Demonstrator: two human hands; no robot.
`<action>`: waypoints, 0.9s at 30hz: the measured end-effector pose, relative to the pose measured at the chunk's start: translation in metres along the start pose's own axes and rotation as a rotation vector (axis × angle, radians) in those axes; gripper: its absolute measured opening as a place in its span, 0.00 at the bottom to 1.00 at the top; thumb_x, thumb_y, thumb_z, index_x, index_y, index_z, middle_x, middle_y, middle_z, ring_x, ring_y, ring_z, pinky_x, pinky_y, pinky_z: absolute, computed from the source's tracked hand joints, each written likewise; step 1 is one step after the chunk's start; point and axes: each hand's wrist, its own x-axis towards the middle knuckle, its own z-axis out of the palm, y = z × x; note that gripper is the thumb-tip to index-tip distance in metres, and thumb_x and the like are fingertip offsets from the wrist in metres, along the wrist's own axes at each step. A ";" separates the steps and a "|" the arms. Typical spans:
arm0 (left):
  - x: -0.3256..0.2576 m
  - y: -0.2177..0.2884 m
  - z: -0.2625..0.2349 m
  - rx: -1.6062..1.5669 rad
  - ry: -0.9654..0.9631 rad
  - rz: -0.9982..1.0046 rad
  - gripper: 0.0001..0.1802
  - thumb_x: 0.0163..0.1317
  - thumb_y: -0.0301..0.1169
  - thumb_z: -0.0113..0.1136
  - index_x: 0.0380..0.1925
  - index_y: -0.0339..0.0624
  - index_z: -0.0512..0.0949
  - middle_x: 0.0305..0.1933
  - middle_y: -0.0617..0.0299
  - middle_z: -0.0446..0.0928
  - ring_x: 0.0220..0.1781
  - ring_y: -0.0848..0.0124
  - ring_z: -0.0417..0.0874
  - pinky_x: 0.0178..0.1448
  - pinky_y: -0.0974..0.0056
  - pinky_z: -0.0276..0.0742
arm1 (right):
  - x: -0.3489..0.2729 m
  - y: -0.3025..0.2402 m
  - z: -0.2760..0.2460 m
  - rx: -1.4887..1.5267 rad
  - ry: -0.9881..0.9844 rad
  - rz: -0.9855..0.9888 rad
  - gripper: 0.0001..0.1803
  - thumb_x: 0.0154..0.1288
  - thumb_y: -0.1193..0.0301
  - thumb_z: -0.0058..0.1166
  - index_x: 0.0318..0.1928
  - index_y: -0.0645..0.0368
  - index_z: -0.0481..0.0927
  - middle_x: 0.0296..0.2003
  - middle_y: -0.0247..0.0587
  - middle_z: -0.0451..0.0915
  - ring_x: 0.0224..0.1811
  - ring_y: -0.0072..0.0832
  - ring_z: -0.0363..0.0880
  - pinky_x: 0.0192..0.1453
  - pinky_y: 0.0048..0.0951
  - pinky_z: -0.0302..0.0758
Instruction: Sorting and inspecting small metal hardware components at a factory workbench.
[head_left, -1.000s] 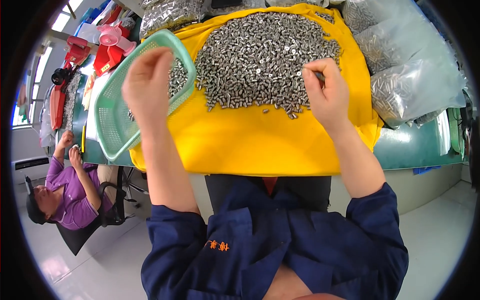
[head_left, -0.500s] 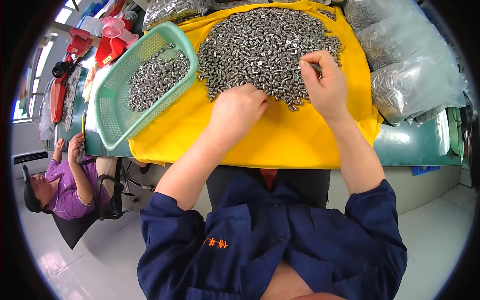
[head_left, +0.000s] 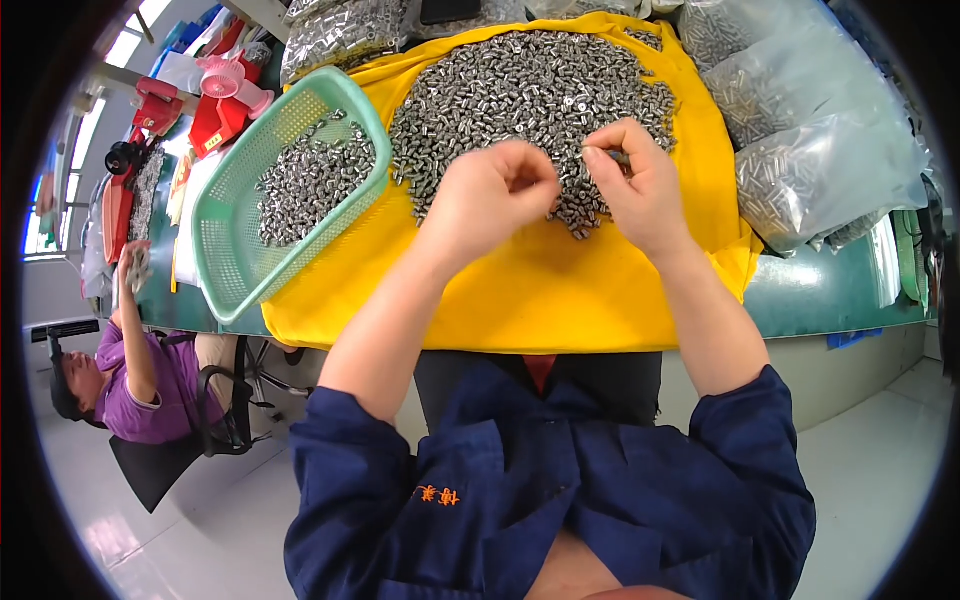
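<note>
A broad heap of small, shiny metal cylindrical parts is spread over a yellow cloth before me. My left hand is curled at the near left edge of the heap, thumb and fingers drawn together; whatever they hold is hidden. Just to its right, over the heap's near edge, my right hand pinches thumb and forefinger together. Something tiny may sit at those fingertips, too small to name. To the left, a pale green mesh basket contains a smaller lot of similar metal parts.
Clear plastic bags full of metal parts line the right side, and more bags lie at the back with a dark, flat object on top. A red bin and pink fan stand far left. A co-worker sits at left.
My left hand has risen slightly and turned, moving right. My right hand has come a little down and left, so the two are closer. The co-worker's arm has lifted.
</note>
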 end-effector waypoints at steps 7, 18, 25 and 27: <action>0.012 -0.017 0.003 -0.467 0.074 -0.030 0.08 0.53 0.20 0.57 0.34 0.32 0.76 0.32 0.60 0.78 0.34 0.76 0.79 0.40 0.74 0.75 | 0.000 -0.005 -0.002 0.029 -0.152 0.071 0.03 0.56 0.74 0.50 0.31 0.60 0.72 0.21 0.30 0.72 0.20 0.14 0.65 0.24 0.17 0.64; 0.013 -0.023 0.004 -0.373 0.079 0.030 0.08 0.53 0.21 0.57 0.34 0.33 0.77 0.31 0.61 0.79 0.33 0.77 0.79 0.39 0.75 0.74 | 0.002 -0.004 -0.002 -0.053 -0.199 0.082 0.04 0.56 0.73 0.49 0.31 0.60 0.71 0.20 0.32 0.72 0.19 0.16 0.65 0.24 0.19 0.64; 0.008 -0.011 0.003 0.072 0.118 0.072 0.08 0.51 0.26 0.59 0.32 0.38 0.79 0.28 0.62 0.80 0.29 0.79 0.77 0.35 0.73 0.73 | 0.002 -0.012 -0.005 -0.295 -0.268 -0.002 0.04 0.53 0.72 0.49 0.28 0.57 0.71 0.22 0.42 0.72 0.25 0.40 0.72 0.28 0.35 0.68; 0.007 -0.018 0.003 0.078 0.131 0.157 0.08 0.51 0.25 0.59 0.32 0.37 0.79 0.29 0.59 0.79 0.29 0.76 0.78 0.36 0.71 0.74 | 0.002 -0.011 -0.002 -0.349 -0.273 -0.083 0.04 0.53 0.73 0.49 0.27 0.58 0.69 0.22 0.44 0.72 0.28 0.44 0.72 0.30 0.39 0.68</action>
